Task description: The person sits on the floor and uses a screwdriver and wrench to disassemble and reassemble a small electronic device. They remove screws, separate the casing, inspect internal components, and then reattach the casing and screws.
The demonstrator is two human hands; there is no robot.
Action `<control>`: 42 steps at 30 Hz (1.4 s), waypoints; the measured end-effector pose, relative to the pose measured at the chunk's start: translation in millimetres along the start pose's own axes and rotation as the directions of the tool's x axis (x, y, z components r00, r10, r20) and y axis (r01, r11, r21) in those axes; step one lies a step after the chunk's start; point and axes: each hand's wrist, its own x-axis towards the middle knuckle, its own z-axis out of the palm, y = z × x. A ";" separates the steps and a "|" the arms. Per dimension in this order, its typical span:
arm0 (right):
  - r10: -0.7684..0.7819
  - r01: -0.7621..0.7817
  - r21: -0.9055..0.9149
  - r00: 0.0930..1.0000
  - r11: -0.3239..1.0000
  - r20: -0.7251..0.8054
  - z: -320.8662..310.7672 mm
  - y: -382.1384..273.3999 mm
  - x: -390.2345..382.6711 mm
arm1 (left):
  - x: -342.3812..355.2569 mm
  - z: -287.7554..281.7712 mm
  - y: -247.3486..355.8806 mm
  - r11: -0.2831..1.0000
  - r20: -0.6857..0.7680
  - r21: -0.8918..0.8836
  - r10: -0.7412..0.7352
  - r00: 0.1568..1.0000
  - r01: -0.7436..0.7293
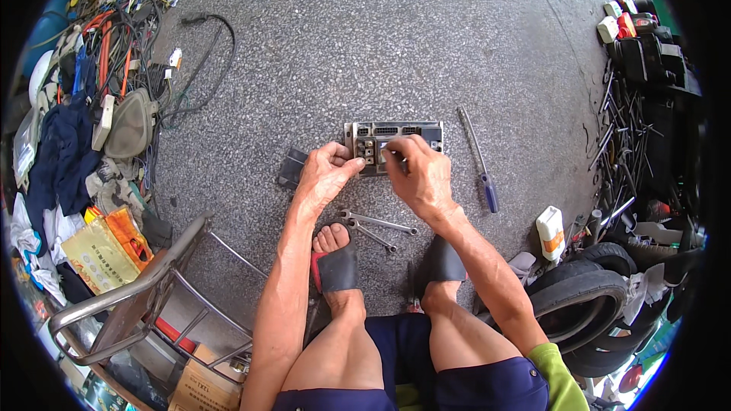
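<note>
A flat metal electronic control box [434,126] lies on the floor ahead of my feet, with dark connector sockets along its far side and screw terminals on its top. My left hand [327,176] grips its left edge, thumb and fingertips by the terminals. Over the middle of the box, my right hand [420,175] is closed in a pinch; what sits between its fingertips is too small and hidden to name. A dark flat cover-like piece [292,167] lies just left of the box, partly behind my left hand.
Wrenches [384,223] lie between my feet and the box. To its right is a long screwdriver [489,189]. A white bottle [550,233] stands near tyres [579,301]. Cables [114,46] and cloths heap at left, beside a metal-framed chair [145,281]; metal rods [613,125] pile at right.
</note>
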 end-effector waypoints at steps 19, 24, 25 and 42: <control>0.401 -0.648 0.664 0.758 0.373 0.514 -21.9 -22.0 6.4 | -49.6 9.8 76.3 0.794 0.021 0.375 0.509 0.860 -0.479; 0.127 -0.700 0.506 0.639 0.505 0.758 -51.8 -37.1 27.2 | -94.4 -11.3 81.4 0.723 -0.050 0.529 0.550 0.834 -0.445; 0.135 -0.676 0.432 0.616 0.597 0.776 -51.7 -34.9 32.0 | -100.5 -16.7 76.6 0.739 -0.076 0.532 0.529 0.845 -0.414; -0.065 0.224 -0.302 0.886 0.927 0.458 6.6 -11.0 42.4 | -120.6 -56.9 84.6 0.569 -0.102 0.730 0.639 0.763 -0.379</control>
